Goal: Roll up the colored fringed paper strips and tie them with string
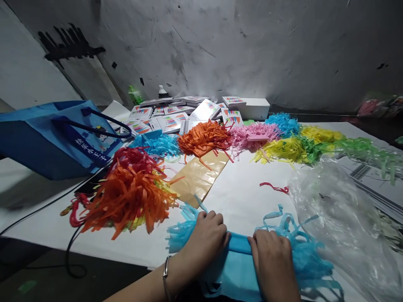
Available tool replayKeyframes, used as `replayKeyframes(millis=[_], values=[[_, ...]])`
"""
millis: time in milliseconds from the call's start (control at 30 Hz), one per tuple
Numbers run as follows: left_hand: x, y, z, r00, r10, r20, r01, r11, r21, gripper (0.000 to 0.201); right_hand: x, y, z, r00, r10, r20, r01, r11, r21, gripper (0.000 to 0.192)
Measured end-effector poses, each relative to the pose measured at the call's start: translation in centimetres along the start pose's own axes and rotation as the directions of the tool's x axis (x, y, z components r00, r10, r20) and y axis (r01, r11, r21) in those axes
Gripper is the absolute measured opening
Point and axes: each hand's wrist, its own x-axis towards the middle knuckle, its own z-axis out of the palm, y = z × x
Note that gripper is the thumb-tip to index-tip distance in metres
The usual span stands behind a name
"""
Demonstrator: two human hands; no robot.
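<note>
Blue tissue paper [241, 268] with fringed ends lies at the table's near edge, its upper part folded or rolled into a darker band. My left hand [209, 233] is closed on the left end of that band, fingers curled over it. At the band's right end, my right hand [272, 251] grips it the same way. Cut strips spread out beyond both hands, to the left and to the right. Parts of the sheet are hidden under my hands and forearms.
Orange tissue fringe [132, 197] heaps at left beside a blue bag [63, 138]. A tan envelope [201, 176] lies ahead. Crumpled clear plastic [340, 222] sits at right. Behind are more coloured tassels [206, 136] and piled boxes [171, 121]. A black cable [67, 251] hangs over the edge.
</note>
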Motion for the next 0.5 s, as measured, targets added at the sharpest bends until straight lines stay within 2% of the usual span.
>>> replayKeyframes(millis=[67, 167, 233, 300, 333, 400, 500], values=[[0.0, 0.0, 0.2, 1.000, 0.023, -0.006, -0.023, 1.000, 0.002, 0.023, -0.3, -0.1, -0.1, 0.995, 0.017, -0.096, -0.016, 1.000, 0.017, 0.015], [0.0, -0.3, 0.4, 0.998, 0.057, -0.026, -0.058, 0.998, -0.004, 0.023, -0.7, -0.6, -0.1, 0.964, -0.107, -0.245, 0.141, 0.982, 0.127, 0.017], [-0.1, -0.6, 0.4, 0.997, 0.062, -0.041, -0.062, 0.998, -0.014, 0.020, -1.0, -0.8, 0.2, 0.943, -0.208, -0.259, 0.259, 0.949, 0.181, 0.023], [-0.3, -0.9, 0.3, 0.992, 0.070, -0.107, -0.075, 0.996, -0.045, 0.021, -1.3, -0.8, 0.4, 0.942, -0.228, -0.245, 0.280, 0.937, 0.207, 0.029], [-0.4, -1.0, 0.3, 0.981, 0.100, -0.168, -0.111, 0.992, -0.055, 0.031, -1.3, -0.8, 0.5, 0.945, -0.217, -0.245, 0.274, 0.935, 0.226, 0.029], [-0.8, -1.2, 0.3, 0.924, 0.219, -0.314, -0.243, 0.969, -0.038, 0.040, -1.3, -0.8, 0.5, 0.952, -0.183, -0.246, 0.249, 0.929, 0.273, 0.024], [-1.3, -1.1, 0.8, 0.817, 0.396, -0.419, -0.421, 0.906, 0.035, 0.009, -0.9, -1.4, 0.2, 0.958, -0.157, -0.240, 0.224, 0.932, 0.285, 0.021]])
